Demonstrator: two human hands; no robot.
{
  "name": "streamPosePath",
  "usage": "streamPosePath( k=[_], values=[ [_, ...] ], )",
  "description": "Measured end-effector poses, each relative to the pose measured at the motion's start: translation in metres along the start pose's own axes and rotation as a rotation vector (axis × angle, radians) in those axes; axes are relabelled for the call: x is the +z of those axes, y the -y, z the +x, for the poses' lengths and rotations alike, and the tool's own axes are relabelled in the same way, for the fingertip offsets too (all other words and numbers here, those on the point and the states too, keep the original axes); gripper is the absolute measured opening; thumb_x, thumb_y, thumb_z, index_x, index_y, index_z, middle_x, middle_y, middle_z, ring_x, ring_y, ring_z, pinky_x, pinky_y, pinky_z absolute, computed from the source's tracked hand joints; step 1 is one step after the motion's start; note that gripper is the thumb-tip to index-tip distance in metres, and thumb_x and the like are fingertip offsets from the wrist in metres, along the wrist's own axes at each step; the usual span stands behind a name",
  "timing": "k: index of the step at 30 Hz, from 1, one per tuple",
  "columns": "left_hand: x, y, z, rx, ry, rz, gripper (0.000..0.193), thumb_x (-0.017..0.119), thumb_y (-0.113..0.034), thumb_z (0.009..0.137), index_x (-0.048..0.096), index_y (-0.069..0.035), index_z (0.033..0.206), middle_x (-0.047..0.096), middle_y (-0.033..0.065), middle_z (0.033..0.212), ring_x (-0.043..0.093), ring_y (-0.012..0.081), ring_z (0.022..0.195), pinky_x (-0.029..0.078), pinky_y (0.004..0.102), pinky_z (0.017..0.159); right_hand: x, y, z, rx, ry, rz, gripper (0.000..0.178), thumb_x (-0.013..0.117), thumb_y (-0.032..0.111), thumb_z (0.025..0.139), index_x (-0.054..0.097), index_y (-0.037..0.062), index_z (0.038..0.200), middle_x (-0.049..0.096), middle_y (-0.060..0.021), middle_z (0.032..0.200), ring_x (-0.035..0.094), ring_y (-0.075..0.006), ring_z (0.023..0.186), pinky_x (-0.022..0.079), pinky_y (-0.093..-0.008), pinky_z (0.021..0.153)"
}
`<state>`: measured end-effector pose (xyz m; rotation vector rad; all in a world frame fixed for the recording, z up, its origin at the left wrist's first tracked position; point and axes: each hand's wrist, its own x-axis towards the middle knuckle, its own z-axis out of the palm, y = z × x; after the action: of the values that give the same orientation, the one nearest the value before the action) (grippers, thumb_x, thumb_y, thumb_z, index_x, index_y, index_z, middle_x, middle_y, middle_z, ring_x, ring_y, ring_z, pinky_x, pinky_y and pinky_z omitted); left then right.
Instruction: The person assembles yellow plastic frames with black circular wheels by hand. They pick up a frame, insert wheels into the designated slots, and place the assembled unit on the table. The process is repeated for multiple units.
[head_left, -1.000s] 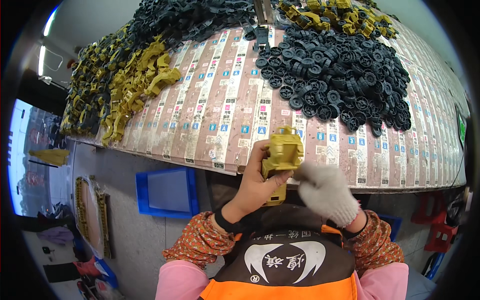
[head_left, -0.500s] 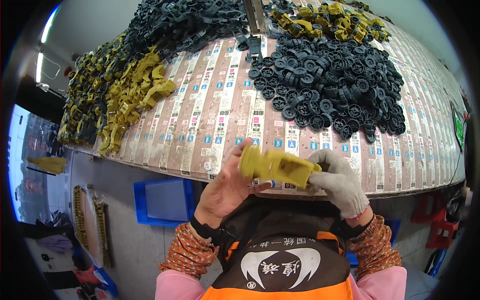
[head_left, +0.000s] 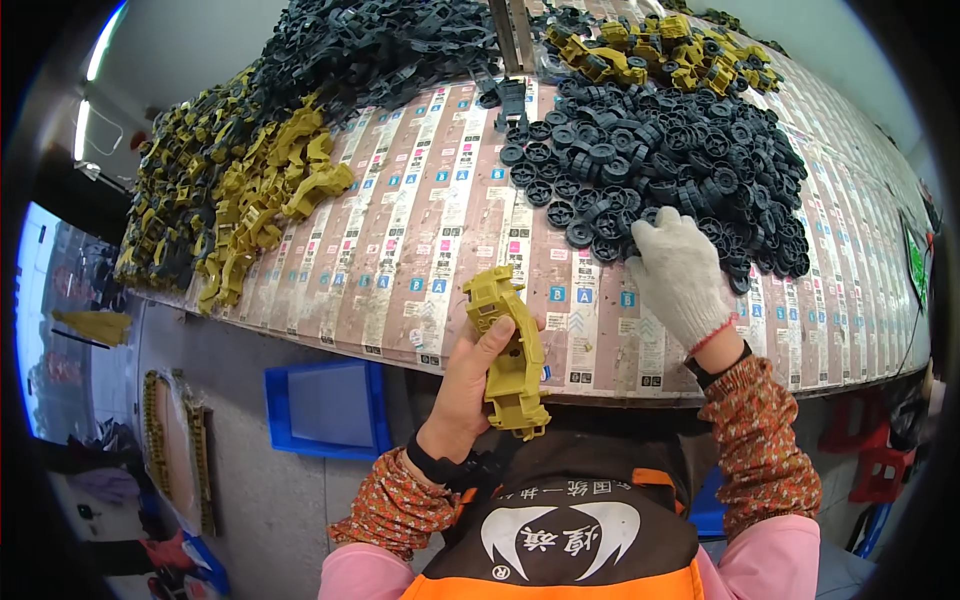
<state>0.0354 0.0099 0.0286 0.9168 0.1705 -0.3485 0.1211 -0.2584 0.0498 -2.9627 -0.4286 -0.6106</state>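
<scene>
Where gloved fingers (head_left: pixel 672 224) overlap wheels (head_left: pixel 668 148), contact's unclear.

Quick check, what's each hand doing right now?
Left hand: holding a yellow plastic vehicle body.
Right hand, gloved: at the pile of dark wheels; grip cannot be told.

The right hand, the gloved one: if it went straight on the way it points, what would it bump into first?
The pile of dark wheels. The right hand points at its near edge and may already touch it; depth is unclear here.
</scene>
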Motion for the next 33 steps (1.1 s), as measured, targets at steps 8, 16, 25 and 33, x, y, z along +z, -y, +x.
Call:
streamPosePath(
  k=[8,16,25,33],
  values=[
    [-0.014,0.013,-0.009,-0.082,-0.028,-0.023,0.043,0.069,-0.035,0.106,0.054,-0.009,0.137,0.068,0.005,0.115,0.07,0.0143,0.096,0.062,0.0309,0.079,-0.005,0.013,-0.012,-0.119,-0.11,0.09,0.011,0.07,0.007,0.084,0.07,0.0049,0.094,0.065,-0.0131,0.101,0.065,-0.0317,0.093,0.055,-0.0419,0.076],
    [0.002,0.028,-0.019,-0.092,0.041,0.083,0.051,0.072,-0.034,0.104,0.051,-0.009,0.143,0.065,0.0033,0.121,0.067,0.0131,0.104,0.06,0.0317,0.087,-0.019,0.067,-0.053,0.175,0.083,0.982,0.025,0.07,0.007,0.094,0.071,0.002,0.118,0.073,-0.0185,0.099,0.074,-0.0327,0.09,0.057,-0.0399,0.079],
    [0.004,0.042,-0.021,0.019,0.066,0.234,0.07,0.074,-0.021,0.103,0.031,-0.009,0.158,0.057,0.0061,0.138,0.059,0.0163,0.126,0.05,0.0338,0.107,-0.022,0.086,-0.072,0.332,0.112,1.12,0.03,0.07,0.007,0.095,0.07,-0.0014,0.124,0.074,-0.0185,0.097,0.075,-0.0281,0.086,0.058,-0.0373,0.079],
    [0.006,0.047,-0.021,0.068,0.091,0.334,0.079,0.074,-0.02,0.103,0.023,-0.005,0.161,0.054,0.0099,0.144,0.057,0.0185,0.131,0.047,0.0351,0.11,-0.017,0.077,-0.073,0.532,0.269,1.272,0.029,0.068,0.006,0.096,0.069,-0.0018,0.124,0.075,-0.0135,0.098,0.073,-0.0174,0.085,0.058,-0.0332,0.077]
  ],
)
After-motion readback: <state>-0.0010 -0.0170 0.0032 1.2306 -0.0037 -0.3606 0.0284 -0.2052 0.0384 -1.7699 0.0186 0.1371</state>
